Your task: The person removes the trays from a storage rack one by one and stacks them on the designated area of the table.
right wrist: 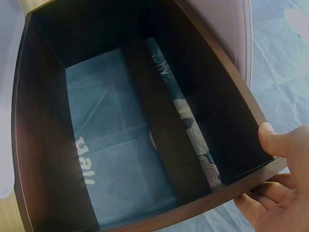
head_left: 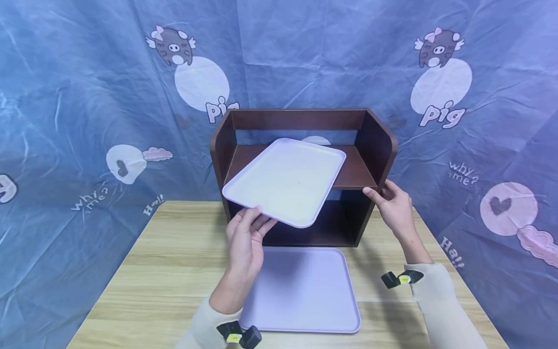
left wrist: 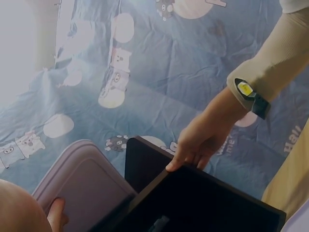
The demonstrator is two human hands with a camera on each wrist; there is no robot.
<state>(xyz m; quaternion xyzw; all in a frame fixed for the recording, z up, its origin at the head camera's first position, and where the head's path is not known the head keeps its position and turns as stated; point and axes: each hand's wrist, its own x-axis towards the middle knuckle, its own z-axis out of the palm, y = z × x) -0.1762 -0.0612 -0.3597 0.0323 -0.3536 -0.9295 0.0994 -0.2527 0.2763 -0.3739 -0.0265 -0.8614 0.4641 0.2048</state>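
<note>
Left hand [head_left: 246, 242] pinches tray [head_left: 287, 182] by near rim, thumb on top; tray tilted before shelf [head_left: 378, 145] upper tier, contact unclear. Right hand [head_left: 396, 208] grips shelf's right front edge. Second tray [head_left: 305, 295] flat in front of shelf. Tray looks light, stiff, probably slick; one-sided hold may tip, so rim mid-sides seem best.

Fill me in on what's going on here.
A person's left hand holds a tray up by its near edge, at an angle to the shelf. The right hand grips the shelf at its right side, by the front edge of the upper board. A second tray lies flat on the table in front of the shelf. Whether the raised tray touches the shelf is hard to tell.
</note>
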